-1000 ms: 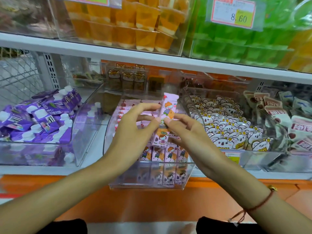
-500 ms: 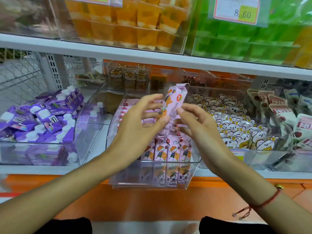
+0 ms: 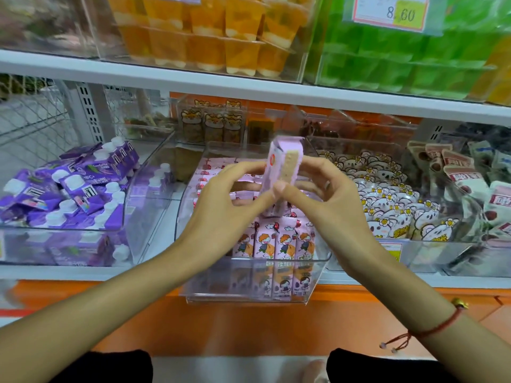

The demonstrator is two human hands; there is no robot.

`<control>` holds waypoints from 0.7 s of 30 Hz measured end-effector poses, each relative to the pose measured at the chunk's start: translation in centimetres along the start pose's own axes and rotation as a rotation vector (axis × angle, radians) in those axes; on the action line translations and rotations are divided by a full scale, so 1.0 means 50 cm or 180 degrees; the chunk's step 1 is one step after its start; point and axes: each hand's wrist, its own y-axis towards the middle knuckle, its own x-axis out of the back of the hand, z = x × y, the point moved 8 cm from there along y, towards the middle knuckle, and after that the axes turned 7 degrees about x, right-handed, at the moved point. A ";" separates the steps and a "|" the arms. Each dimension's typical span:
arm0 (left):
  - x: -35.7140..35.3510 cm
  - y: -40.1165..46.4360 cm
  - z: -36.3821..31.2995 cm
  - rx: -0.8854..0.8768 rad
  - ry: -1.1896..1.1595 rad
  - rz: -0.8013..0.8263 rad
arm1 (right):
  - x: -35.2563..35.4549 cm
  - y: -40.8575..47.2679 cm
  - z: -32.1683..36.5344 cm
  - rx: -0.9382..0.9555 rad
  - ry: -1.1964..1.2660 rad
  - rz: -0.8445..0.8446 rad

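Shop shelving fills the view, white shelf boards over an orange base, with clear bins side by side on the lower shelf (image 3: 83,272). Orange jelly cups (image 3: 221,42) and green ones (image 3: 387,56) stand on the board above, under a price tag (image 3: 398,12). Purple pouches (image 3: 77,189) lie heaped in the bin at the shelf's left end, and white bear packs (image 3: 387,200) fill the one to the right. The middle bin (image 3: 249,298) juts past the shelf's front edge and carries pink packs. A front row (image 3: 279,244) of them stands upright against its front wall, while others lie flat toward its back. One pink pack (image 3: 282,172) is lifted above that bin, roughly upright, its narrow side toward the camera and its bottom end just over the tops of the front row. Both hands grasp it. The left hand (image 3: 226,208) pinches its left face between thumb and fingertips, and the right hand (image 3: 329,200) pinches it from the other side, the thumbs nearly meeting low on the pack. A red cord bracelet (image 3: 442,326) sits on the right wrist. The work looks like tidying or filling this bin, and it seems partly done, since the front row is neat. What appears left is to turn the held pack face-forward and seat it among the others, and perhaps to stand up the flat ones behind.
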 end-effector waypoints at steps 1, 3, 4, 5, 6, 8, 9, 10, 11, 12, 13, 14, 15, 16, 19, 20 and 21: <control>-0.001 0.003 0.003 0.0143 -0.0147 0.0101 | 0.002 0.001 -0.001 -0.0040 0.0019 0.0039; -0.008 0.004 0.017 0.0607 -0.0573 0.0364 | 0.006 0.002 -0.008 -0.0196 0.0002 0.0094; -0.015 0.001 0.026 0.0886 -0.0790 0.0510 | 0.007 0.001 -0.013 -0.0283 -0.0018 0.0111; -0.023 -0.004 0.034 0.1146 -0.0960 0.0647 | 0.008 0.001 -0.018 -0.0351 -0.0030 0.0109; -0.030 -0.008 0.041 0.1375 -0.1089 0.0750 | 0.009 0.000 -0.020 -0.0395 -0.0025 0.0089; -0.035 -0.012 0.047 0.1668 -0.1273 0.0806 | 0.010 0.002 -0.023 -0.0441 0.0023 0.0034; -0.035 -0.012 0.049 0.1731 -0.1317 0.0795 | 0.010 0.003 -0.024 -0.0450 0.0046 0.0021; -0.034 -0.012 0.050 0.1749 -0.1313 0.0785 | 0.010 0.003 -0.025 -0.0450 0.0059 0.0023; -0.033 -0.011 0.050 0.1735 -0.1280 0.0785 | 0.010 0.004 -0.025 -0.0443 0.0063 0.0033; -0.032 -0.011 0.050 0.1704 -0.1240 0.0794 | 0.009 0.004 -0.025 -0.0435 0.0060 0.0045; -0.032 -0.011 0.050 0.1659 -0.1202 0.0811 | 0.009 0.003 -0.025 -0.0430 0.0055 0.0056; -0.031 -0.010 0.049 0.1592 -0.1149 0.0831 | 0.009 0.003 -0.026 -0.0432 0.0043 0.0073; -0.028 -0.007 0.047 0.1493 -0.1069 0.0838 | 0.008 0.002 -0.027 -0.0445 0.0024 0.0110; -0.023 -0.003 0.042 0.1362 -0.0961 0.0818 | 0.006 0.002 -0.029 -0.0455 -0.0011 0.0170; 0.003 0.014 0.018 0.0813 -0.0595 0.0660 | -0.002 0.003 -0.023 -0.0292 -0.0177 0.0387; 0.009 0.016 0.007 0.0623 -0.0516 0.0647 | -0.005 0.003 -0.015 -0.0168 -0.0221 0.0446; 0.011 0.016 -0.002 0.0467 -0.0464 0.0651 | -0.008 0.002 -0.007 -0.0048 -0.0249 0.0487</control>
